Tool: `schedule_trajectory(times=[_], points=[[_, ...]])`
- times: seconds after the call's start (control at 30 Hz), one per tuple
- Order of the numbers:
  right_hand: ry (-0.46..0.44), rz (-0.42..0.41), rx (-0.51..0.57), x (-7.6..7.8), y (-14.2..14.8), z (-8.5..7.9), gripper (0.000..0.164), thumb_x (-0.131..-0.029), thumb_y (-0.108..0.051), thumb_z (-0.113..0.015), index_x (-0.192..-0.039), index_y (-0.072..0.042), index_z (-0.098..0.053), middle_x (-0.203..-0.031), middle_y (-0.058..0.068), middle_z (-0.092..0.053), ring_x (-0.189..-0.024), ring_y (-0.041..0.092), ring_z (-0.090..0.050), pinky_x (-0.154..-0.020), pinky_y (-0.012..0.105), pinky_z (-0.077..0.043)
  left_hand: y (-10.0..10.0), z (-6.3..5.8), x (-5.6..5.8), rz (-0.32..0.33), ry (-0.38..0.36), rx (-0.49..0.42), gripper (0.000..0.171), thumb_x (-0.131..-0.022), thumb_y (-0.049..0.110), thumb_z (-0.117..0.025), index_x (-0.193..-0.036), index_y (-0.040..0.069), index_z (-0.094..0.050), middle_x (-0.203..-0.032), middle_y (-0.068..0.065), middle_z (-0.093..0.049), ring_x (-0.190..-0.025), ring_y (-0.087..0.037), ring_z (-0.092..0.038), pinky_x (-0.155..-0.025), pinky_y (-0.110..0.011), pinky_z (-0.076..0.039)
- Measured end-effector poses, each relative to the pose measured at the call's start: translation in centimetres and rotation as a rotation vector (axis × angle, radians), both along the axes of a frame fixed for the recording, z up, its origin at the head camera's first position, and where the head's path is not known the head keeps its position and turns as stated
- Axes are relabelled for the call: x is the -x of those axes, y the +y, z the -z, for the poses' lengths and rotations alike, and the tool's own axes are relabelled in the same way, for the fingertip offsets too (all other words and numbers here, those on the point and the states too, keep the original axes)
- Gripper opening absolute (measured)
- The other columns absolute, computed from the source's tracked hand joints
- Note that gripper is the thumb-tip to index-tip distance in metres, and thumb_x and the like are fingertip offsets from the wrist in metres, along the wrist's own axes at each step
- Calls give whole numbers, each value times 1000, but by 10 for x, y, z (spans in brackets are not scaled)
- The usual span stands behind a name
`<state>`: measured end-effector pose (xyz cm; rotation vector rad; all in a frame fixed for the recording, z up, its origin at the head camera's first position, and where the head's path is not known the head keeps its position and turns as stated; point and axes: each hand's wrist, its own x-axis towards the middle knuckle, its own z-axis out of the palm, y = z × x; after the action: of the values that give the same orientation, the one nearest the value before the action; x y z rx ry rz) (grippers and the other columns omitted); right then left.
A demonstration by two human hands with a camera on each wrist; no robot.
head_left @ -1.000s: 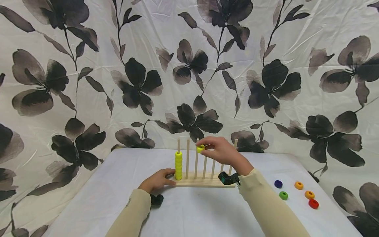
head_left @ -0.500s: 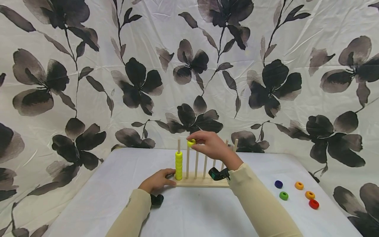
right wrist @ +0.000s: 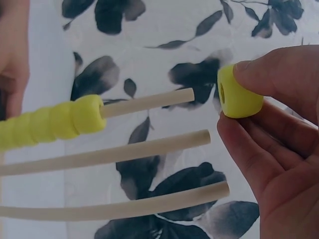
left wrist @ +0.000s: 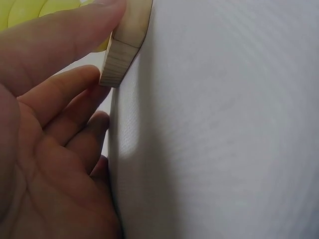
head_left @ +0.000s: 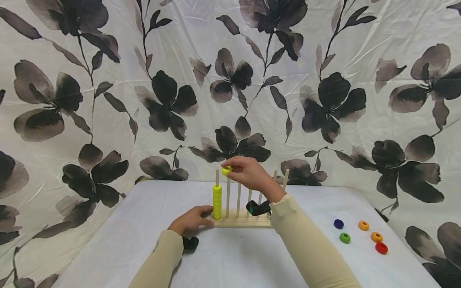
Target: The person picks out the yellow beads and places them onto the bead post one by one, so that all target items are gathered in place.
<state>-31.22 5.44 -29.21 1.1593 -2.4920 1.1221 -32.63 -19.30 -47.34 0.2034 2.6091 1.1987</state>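
In the head view my right hand (head_left: 248,171) pinches a yellow bead (head_left: 226,171) between thumb and fingers, up by the tops of the left pegs. The right wrist view shows this bead's hole facing the peg tips, a gap apart from them. Several yellow beads (head_left: 217,202) are stacked on the leftmost peg (right wrist: 149,103), whose upper end is bare. The upright pegs stand on a wooden base (head_left: 237,224). My left hand (head_left: 192,219) holds the base's left end, with the thumb (left wrist: 60,40) along its front and fingertips at the end face.
Loose beads lie on the white-covered table (head_left: 245,260) at the right: a dark blue bead (head_left: 338,223), a green bead (head_left: 345,238), orange beads (head_left: 363,225) and a red bead (head_left: 381,248). A floral cloth (head_left: 230,100) hangs behind the table.
My right hand has carried the yellow bead leftward and slightly up, from near the third peg to the tops of the leftmost pegs. The left hand stays at the base.
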Motion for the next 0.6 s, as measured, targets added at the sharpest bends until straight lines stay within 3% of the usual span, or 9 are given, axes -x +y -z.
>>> schedule_trajectory(times=[0.33,0.6], points=[[13,39,-9,7,-12,-5,27,-93,-13,-63,-119,-12,-68,-122,5,-67,-109,20,-67,-94,35,-55,-1,1,0,7,21,6,72,-75,27,-83,-140,15,-53,-147,-9,-48,-142,-36,-35,-114,-61,-26],[-32,59,-17,14,-20,-3,29,-93,-14,-64,-122,-11,-67,-121,5,-67,-109,17,-67,-92,29,-55,-2,3,3,6,13,6,72,-75,27,-82,-140,16,-53,-148,-9,-48,-142,-36,-35,-114,-62,-25]])
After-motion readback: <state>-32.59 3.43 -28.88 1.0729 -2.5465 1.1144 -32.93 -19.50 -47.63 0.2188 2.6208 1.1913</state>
